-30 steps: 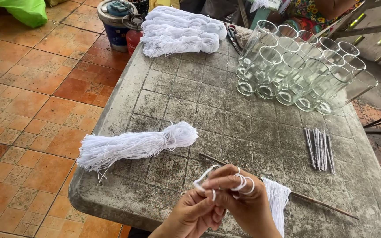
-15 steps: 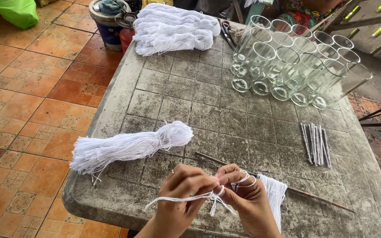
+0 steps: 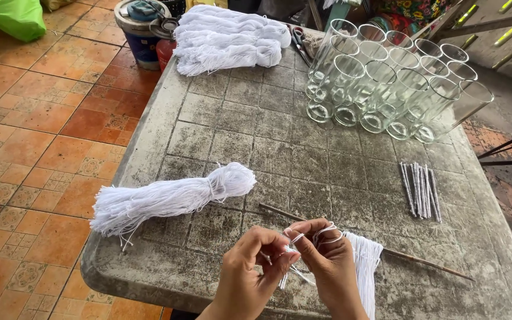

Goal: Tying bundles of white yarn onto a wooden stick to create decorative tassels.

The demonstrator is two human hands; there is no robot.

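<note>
Both my hands meet over the near edge of a worn grey table. My left hand pinches a white string between thumb and fingers. My right hand has loops of the same string wound around its fingers. A flat hank of white strings hangs down behind my right hand, over a thin brown stick lying across the table. A tied bundle of white string lies just left of my hands.
Several clear drinking glasses stand at the back right. A pile of white string bundles lies at the back left, scissors beside it. A few thin white rods lie at right. A bucket stands on the tiled floor.
The string that hung stretched out to the left of my hands half a second ago is drawn in tight between my fingers. My hands stay together at the table's near edge.
</note>
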